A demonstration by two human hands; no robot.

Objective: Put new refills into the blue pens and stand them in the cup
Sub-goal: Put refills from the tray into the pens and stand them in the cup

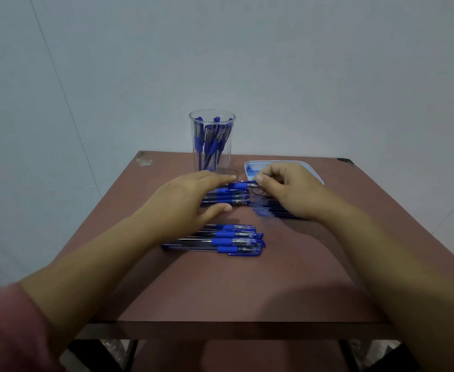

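Brown table [301,277]: left hand [185,200] flat, fingers straight, over pen row [228,197]; right hand [287,189] pinches far pen [240,186] (cup [211,140] behind).

Brown table [247,291], cup [211,157] (clear), tray [311,170], blue pens [220,241]

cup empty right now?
No, the clear cup holds several blue pens standing inside it.

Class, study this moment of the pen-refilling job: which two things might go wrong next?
The cup stands just behind the left hand; a careless lift might tip it. The right hand pinches a pen beside the loose refills; a slip might scatter them.
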